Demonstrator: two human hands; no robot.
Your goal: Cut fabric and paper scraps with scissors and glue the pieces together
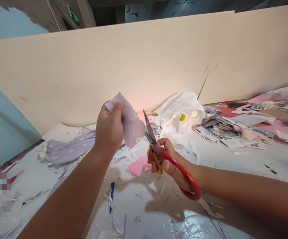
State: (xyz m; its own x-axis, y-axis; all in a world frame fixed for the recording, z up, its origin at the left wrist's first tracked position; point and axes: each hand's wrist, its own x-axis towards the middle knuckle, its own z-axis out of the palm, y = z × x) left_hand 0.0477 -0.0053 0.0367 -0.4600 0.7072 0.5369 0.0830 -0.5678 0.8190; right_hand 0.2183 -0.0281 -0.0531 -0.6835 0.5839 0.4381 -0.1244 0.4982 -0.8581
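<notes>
My left hand [110, 127] pinches a lilac fabric piece [131, 124] with small white flowers, held up above the table. In my right hand [170, 159] is a pair of scissors [188, 181] with red-covered handles, one wrapped in yellow. The blades are spread and point up and away, with the lower blade close to the fabric's right edge; whether they touch I cannot tell. Below the hands a pink piece [139, 166] lies flat on the white table [144, 212]. More lilac flowered fabric [70, 147] rests left of my left forearm.
A cream partition board [134, 66] stands along the back. Crumpled white bags [183, 109] with a yellow label sit against it. To the right are stacked fabric pieces [236, 131]. Thin offcuts and a blue strip [112, 196] are scattered in front.
</notes>
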